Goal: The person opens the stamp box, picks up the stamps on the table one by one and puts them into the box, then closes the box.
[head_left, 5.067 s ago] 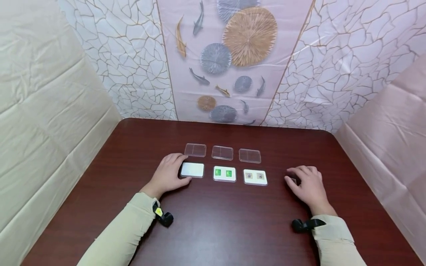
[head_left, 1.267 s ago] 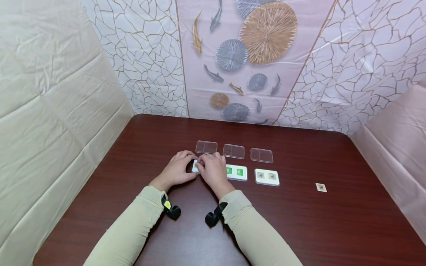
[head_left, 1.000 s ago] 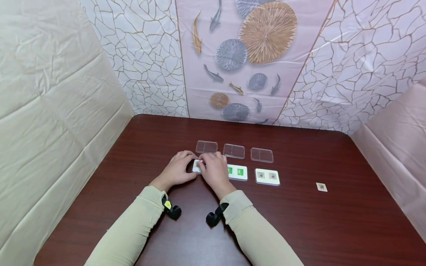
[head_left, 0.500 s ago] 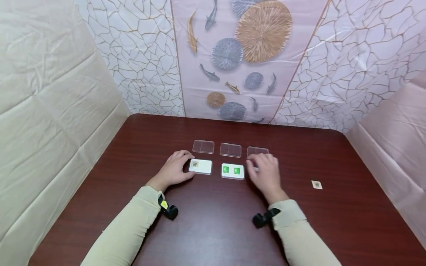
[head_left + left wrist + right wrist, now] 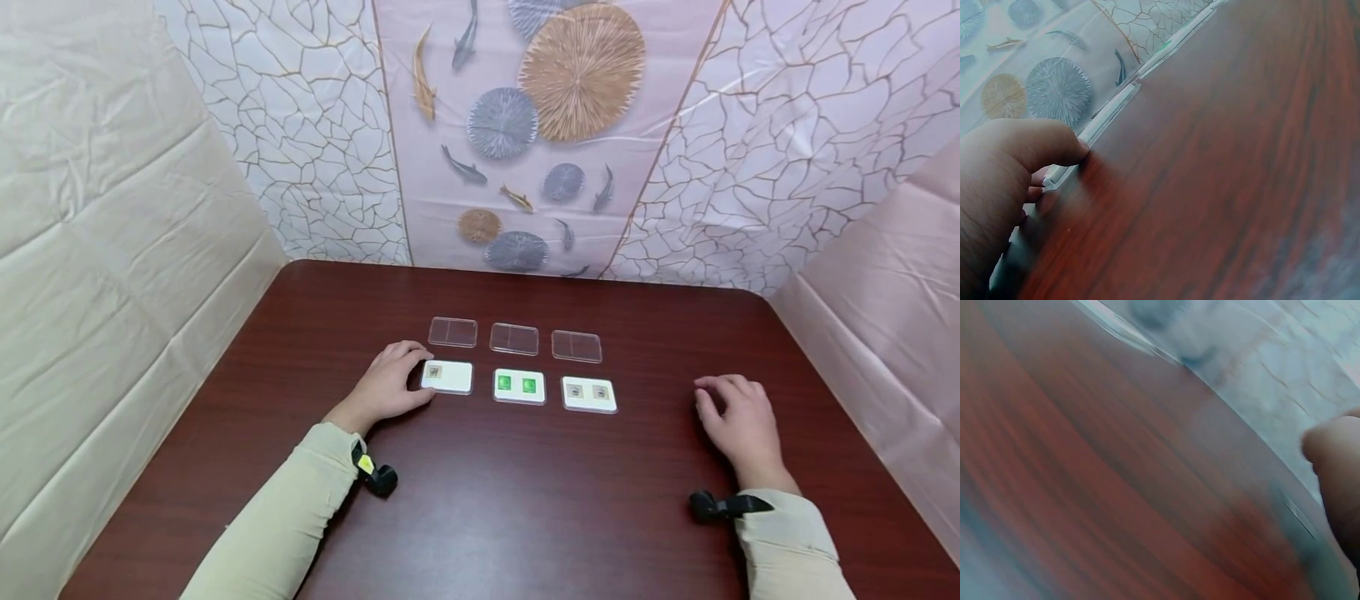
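My left hand [image 5: 386, 385] holds the left end of a flat clear case [image 5: 457, 379] with a white insert, thumb at its front edge and fingers at its back. One small beige square like a stamp [image 5: 435, 372] lies on the left of that insert. In the left wrist view the thumb [image 5: 1054, 142] presses the case's edge [image 5: 1109, 115]. My right hand [image 5: 742, 425] is at the right of the table, fingers loosely bent. Beneath it in the right wrist view a thin flat piece [image 5: 1299, 515] lies on the table; the hand hides it from the head view.
Right of the held case lie a case with two green squares [image 5: 517, 400] and another with two beige squares [image 5: 588, 406]. Three clear lids [image 5: 453, 332] lie in a row behind. All rest on a dark red-brown table [image 5: 525, 500], with patterned cloth at its back edge.
A stamp-like square now lies on the left case's insert, where my right hand was. The right hand has left that case and moved right, over the loose square. The left hand stays put.
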### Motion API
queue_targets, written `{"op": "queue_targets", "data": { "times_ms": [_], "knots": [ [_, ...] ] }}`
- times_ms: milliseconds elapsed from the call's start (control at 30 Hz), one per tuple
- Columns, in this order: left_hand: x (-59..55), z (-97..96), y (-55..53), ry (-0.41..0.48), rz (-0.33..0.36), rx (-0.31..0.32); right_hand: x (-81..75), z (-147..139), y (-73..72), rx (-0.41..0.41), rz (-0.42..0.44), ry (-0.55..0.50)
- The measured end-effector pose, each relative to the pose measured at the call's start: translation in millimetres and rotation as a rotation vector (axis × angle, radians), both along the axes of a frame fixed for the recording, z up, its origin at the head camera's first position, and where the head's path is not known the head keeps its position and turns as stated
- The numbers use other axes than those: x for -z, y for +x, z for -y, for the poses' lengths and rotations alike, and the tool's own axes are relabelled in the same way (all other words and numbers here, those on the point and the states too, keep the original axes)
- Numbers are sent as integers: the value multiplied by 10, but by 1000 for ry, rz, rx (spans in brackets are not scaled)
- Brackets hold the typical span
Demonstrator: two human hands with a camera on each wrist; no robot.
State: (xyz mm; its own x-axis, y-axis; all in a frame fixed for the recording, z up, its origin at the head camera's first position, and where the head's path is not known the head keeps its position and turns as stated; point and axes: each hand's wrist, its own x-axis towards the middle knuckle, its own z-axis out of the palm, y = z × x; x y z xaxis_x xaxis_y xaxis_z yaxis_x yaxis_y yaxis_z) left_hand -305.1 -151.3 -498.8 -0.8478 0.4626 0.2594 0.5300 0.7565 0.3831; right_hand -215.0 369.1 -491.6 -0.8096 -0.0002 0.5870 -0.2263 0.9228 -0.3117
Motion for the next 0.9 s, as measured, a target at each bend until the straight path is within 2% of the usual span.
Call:
{"op": "queue_targets", "data": {
  "times_ms": [167, 267, 633, 900],
  "knots": [
    [28, 2, -13, -3, 2, -4, -1, -217, 125, 0, 173, 17],
    [37, -3, -19, 5, -8, -4, 1, -258, 138, 0, 215, 41],
    [26, -27, -12, 11, -15, 0, 3, -255, 145, 31, 206, 67],
    [0, -16, 0, 11, -23, 0, 7, -228, 136, 0, 193, 98]
  ]
}}
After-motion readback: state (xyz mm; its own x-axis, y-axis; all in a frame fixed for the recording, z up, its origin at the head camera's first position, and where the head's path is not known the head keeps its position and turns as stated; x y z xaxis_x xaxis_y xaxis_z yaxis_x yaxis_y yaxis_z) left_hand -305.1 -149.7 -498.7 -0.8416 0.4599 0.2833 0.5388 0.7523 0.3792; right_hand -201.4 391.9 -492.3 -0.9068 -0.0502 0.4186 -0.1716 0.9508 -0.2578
